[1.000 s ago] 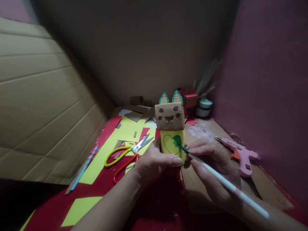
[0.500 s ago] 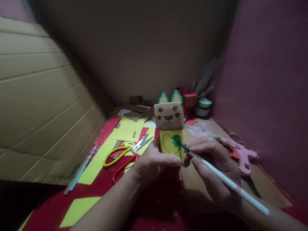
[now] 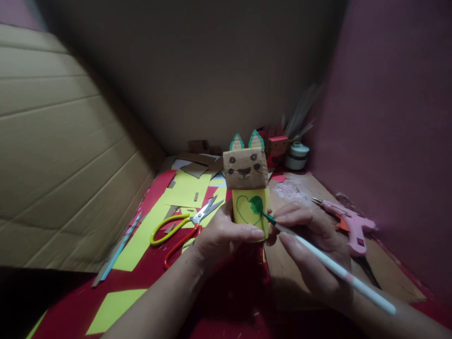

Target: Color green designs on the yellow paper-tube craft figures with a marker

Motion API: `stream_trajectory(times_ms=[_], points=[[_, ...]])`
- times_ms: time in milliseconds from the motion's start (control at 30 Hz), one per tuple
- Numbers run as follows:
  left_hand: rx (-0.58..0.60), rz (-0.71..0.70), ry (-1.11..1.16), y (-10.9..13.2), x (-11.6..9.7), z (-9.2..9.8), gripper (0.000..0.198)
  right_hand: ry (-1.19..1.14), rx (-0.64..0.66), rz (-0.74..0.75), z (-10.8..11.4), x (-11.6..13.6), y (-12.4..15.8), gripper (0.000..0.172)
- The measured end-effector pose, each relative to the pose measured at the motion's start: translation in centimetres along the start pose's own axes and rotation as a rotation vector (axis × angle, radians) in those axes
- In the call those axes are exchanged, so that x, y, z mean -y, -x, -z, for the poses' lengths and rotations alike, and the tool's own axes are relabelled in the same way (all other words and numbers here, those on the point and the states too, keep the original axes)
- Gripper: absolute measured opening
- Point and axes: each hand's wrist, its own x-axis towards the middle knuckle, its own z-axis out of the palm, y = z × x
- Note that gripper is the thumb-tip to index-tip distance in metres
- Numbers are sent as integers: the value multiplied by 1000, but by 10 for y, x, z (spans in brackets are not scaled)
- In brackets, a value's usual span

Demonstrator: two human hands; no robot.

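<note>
A cardboard cat figure (image 3: 245, 168) stands upright, with a brown face, green-edged ears and a yellow body. A green heart (image 3: 249, 207) is drawn on the body, its right half filled in. My left hand (image 3: 222, 235) is closed round the yellow body from the left and below. My right hand (image 3: 310, 245) pinches a long white brush (image 3: 335, 269); its green tip touches the heart's filled part.
Scissors (image 3: 180, 226) with yellow and red handles lie left of the figure on yellow paper sheets (image 3: 183, 190) over a red surface. A pink glue gun (image 3: 349, 227) lies to the right. A small round jar (image 3: 296, 156) and cardboard scraps sit at the back. Cardboard walls enclose the left.
The figure and both hands have shifted slightly left and up in view. The brush tip stays on the heart; the green patch looks a little larger.
</note>
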Motion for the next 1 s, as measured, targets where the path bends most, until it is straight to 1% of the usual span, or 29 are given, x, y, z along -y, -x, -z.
stream_trajectory(times_ms=[167, 267, 333, 467, 500, 667, 800, 867, 933, 1000], points=[[-20, -9, 4, 1, 2, 2, 35, 39, -20, -21, 2, 0, 0, 27], [-12, -11, -1, 1, 3, 3, 33, 60, 42, 8, 4, -2, -2, 30], [-8, -14, 2, 0, 3, 2, 34, 53, 61, 10, 5, -3, -1, 31], [-32, -6, -1, -1, 1, -1, 37, 17, -9, -15, 1, -2, 0, 31], [-41, -1, -7, -1, 0, -2, 37, 12, -7, -10, 1, -2, 0, 31], [-80, 16, -15, 0, -2, -3, 34, 7, 86, 59, 5, -2, -5, 37], [-45, 8, 2, 0, -1, -1, 30, -8, 112, 62, 3, -1, -5, 36], [-52, 11, 23, -1, -1, -1, 33, 6, 99, 40, -2, 1, -3, 29], [-75, 16, 40, 0, -1, -2, 38, 29, -59, 27, -8, 3, -2, 20], [-93, 30, 36, 0, -2, -2, 42, 41, -72, 23, -10, 5, -1, 17]])
